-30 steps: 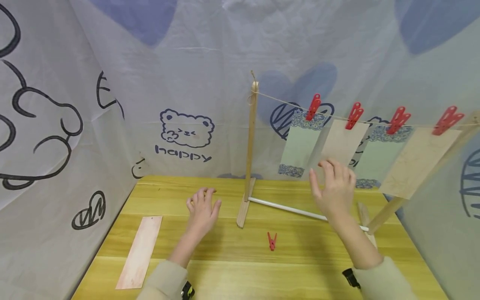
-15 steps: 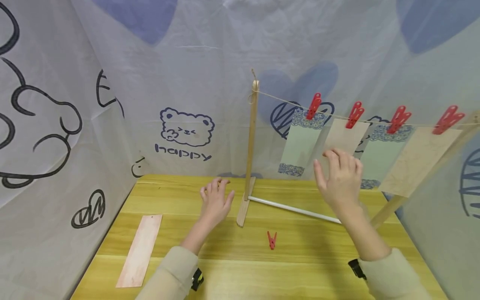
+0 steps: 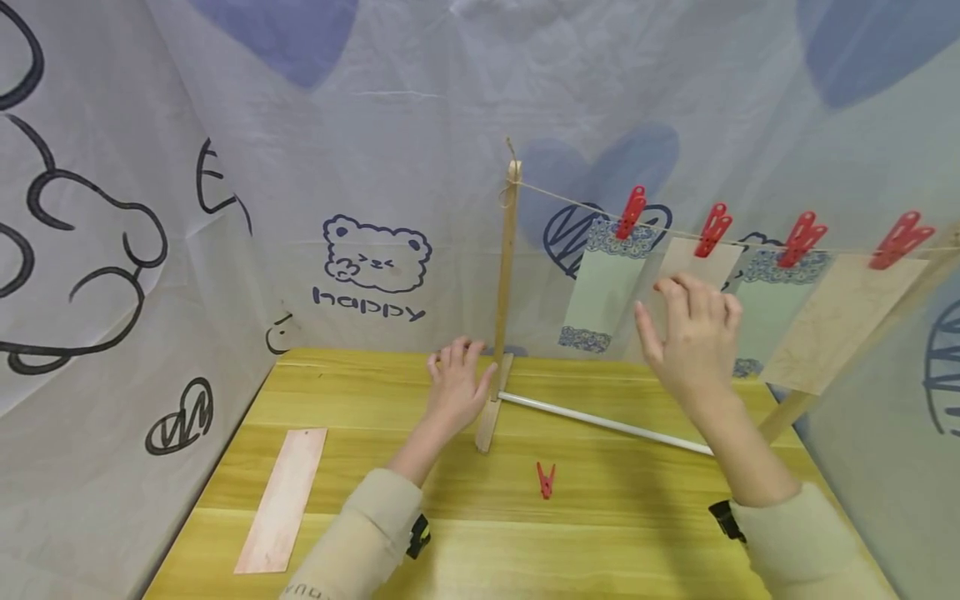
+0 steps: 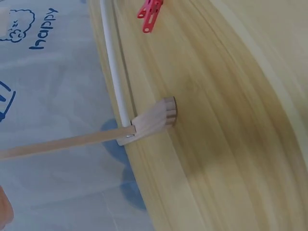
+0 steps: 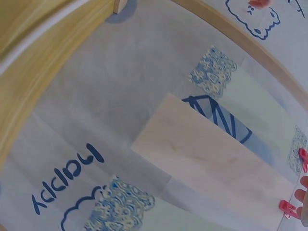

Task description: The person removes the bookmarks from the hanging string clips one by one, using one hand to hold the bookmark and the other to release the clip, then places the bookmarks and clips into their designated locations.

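Note:
My left hand [image 3: 459,387] hovers with loosely bent fingers just left of the rack's wooden post [image 3: 507,275]. Only a bit of that hand shows at the left wrist view's edge, apart from the post. In front of the hanging cards, my right hand [image 3: 693,342] is raised and holds nothing. It overlaps a plain cream card [image 3: 701,260], held on the string by a red clothespin [image 3: 712,230]. Its fingertips [image 5: 303,198] show near a red clothespin [image 5: 288,208] in the right wrist view. A pale green card [image 3: 604,287] with blue patterned ends hangs to its left.
More cards hang to the right, including a cream card [image 3: 840,325]. A white rod [image 3: 600,421] joins the rack's feet. On the wooden table [image 3: 570,550] lie a loose red clothespin [image 3: 546,481] and a pinkish strip [image 3: 283,500] at left. Printed cloth [image 3: 375,150] surrounds the table.
My left hand has moved right and farther in, up to the rack's left post. My right hand has risen and shifted slightly right. The cards and loose clothespin stay put.

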`<state>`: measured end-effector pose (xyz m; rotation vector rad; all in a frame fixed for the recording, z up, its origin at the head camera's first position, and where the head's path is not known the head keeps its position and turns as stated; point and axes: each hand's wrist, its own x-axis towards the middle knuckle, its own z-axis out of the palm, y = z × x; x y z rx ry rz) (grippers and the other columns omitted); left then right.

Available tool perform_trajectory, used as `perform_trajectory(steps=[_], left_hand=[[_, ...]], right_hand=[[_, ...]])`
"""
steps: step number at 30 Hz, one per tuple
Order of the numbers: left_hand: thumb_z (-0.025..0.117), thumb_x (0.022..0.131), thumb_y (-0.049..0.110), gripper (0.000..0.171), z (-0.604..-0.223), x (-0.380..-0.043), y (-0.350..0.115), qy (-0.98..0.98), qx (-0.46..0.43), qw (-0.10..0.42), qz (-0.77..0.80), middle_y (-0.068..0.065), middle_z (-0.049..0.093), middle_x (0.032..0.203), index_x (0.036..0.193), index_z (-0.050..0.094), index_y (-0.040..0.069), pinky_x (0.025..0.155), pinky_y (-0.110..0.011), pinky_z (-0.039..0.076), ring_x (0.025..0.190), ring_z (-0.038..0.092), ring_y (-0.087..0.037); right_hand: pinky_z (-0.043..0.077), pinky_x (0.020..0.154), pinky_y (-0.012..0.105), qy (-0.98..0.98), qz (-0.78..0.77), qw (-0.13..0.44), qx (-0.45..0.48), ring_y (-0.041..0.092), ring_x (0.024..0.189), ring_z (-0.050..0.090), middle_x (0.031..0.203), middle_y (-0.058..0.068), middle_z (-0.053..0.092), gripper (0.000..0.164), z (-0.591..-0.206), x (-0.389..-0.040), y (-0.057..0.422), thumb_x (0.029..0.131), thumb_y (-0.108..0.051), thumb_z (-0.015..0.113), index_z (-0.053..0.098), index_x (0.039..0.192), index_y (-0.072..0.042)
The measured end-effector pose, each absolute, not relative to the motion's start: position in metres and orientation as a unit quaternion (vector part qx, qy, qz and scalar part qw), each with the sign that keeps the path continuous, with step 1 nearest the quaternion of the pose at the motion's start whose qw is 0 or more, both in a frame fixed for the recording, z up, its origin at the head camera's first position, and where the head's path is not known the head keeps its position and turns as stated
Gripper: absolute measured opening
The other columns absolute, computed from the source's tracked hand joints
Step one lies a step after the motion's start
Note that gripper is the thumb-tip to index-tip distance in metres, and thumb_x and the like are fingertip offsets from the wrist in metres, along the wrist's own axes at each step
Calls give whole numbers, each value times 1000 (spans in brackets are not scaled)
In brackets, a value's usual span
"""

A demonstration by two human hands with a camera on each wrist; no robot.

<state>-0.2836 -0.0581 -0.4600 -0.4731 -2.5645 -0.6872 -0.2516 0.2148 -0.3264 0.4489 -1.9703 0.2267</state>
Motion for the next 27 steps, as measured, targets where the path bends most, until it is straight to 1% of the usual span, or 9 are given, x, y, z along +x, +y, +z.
perform_trajectory(steps=[6, 12, 19, 27], left_hand=[[39, 96, 36, 38, -454, -289, -46, -931, -179, 228, -223, -13, 38, 125, 125, 43, 11, 94, -51, 19, 113, 35, -29], [38, 97, 36, 37, -445, -294, -34, -930, -189, 241, -202, -11, 38, 125, 125, 43, 13, 92, -49, 22, 112, 35, -27], [37, 97, 37, 36, -436, -297, -21, -936, -192, 232, -179, -11, 35, 130, 125, 42, 16, 95, -48, 20, 116, 31, -25], [37, 96, 39, 37, -423, -304, -14, -937, -199, 249, -141, -9, 35, 130, 126, 42, 17, 95, -46, 21, 114, 33, -23]], right_hand=[[23, 83, 50, -822, 83, 528, 197, 36, 97, 40, 111, 18, 49, 40, -315, -253, 217, 90, -36, 47, 51, 108, -1], [22, 84, 49, -822, 66, 528, 204, 35, 101, 39, 113, 16, 49, 40, -305, -256, 218, 91, -39, 45, 50, 109, -3], [22, 85, 50, -819, 52, 531, 212, 35, 104, 39, 114, 16, 49, 41, -296, -259, 221, 91, -39, 43, 51, 111, -4], [22, 89, 50, -817, 43, 532, 218, 34, 103, 40, 113, 16, 50, 41, -287, -264, 220, 91, -40, 42, 51, 111, -5]])
